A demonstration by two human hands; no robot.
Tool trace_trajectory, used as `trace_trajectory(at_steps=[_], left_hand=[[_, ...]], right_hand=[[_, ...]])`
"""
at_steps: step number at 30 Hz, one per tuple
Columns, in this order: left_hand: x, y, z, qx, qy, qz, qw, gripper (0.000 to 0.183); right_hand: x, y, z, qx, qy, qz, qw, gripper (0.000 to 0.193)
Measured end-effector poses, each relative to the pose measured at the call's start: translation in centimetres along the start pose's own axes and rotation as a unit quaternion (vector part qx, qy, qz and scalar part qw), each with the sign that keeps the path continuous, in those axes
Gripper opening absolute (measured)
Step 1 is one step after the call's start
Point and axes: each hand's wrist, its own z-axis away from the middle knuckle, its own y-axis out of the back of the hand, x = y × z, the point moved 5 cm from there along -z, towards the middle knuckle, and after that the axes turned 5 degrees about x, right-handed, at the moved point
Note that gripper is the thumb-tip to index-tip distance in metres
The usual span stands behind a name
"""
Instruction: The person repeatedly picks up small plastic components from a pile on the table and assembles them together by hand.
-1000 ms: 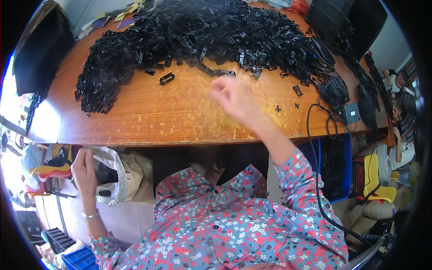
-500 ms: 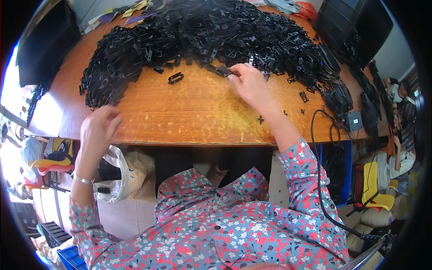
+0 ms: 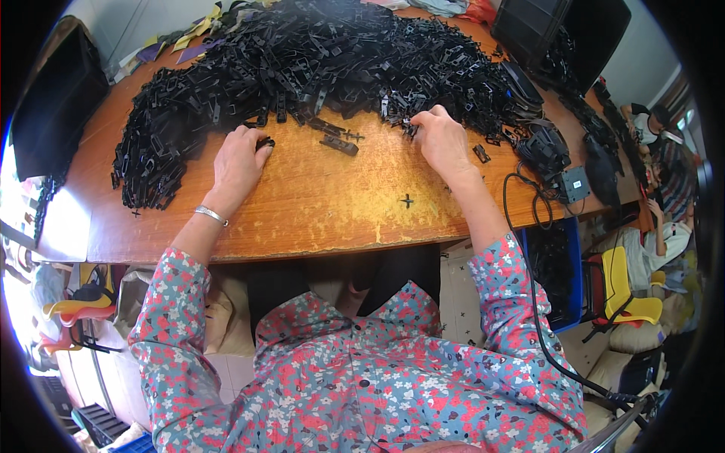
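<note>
A big heap of black plastic clip-like parts (image 3: 302,60) covers the far half of the wooden table (image 3: 325,204). At its near edge, left of centre, my left hand (image 3: 239,162) is closed with a small black plastic part (image 3: 264,143) between thumb and fingers. My right hand (image 3: 444,143) reaches to the heap's edge on the right, fingertips pinched on a black part that they mostly hide. Between the hands lie a loose long black part (image 3: 339,146) and small cross-shaped bits. Another black cross (image 3: 407,201) lies nearer me.
To the right stand a small grey box (image 3: 575,186) and a black cable (image 3: 507,204). A blue crate (image 3: 575,279) of black parts is below the table's right side. Dark bins (image 3: 60,98) stand at the far corners. Other people (image 3: 655,219) sit at far right.
My left hand has moved forward and right from the near left, and now holds a part. My right hand has shifted right; a long part now lies loose on the wood between the hands.
</note>
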Motion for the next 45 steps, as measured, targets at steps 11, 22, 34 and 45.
trace_trajectory(at_steps=[11, 22, 34, 45], left_hand=[[4.1, -0.2, 2.5, 0.005, -0.036, 0.188, 0.982, 0.046], [8.8, -0.2, 4.7, -0.026, -0.087, 0.262, 0.961, 0.058], [8.6, 0.1, 4.9, -0.041, -0.059, 0.259, 0.963, 0.062], [10.7, 1.4, 4.5, -0.035, -0.085, 0.405, 0.91, 0.022]], right_hand=[[-1.5, -0.2, 0.5, -0.013, 0.084, -0.041, 0.996, 0.019], [-3.1, -0.7, 0.6, -0.006, 0.124, -0.037, 0.992, 0.02], [-4.7, -1.4, -0.3, -0.066, 0.089, -0.037, 0.993, 0.019], [-10.3, -0.4, 6.1, -0.342, -0.087, -0.486, 0.8, 0.027]])
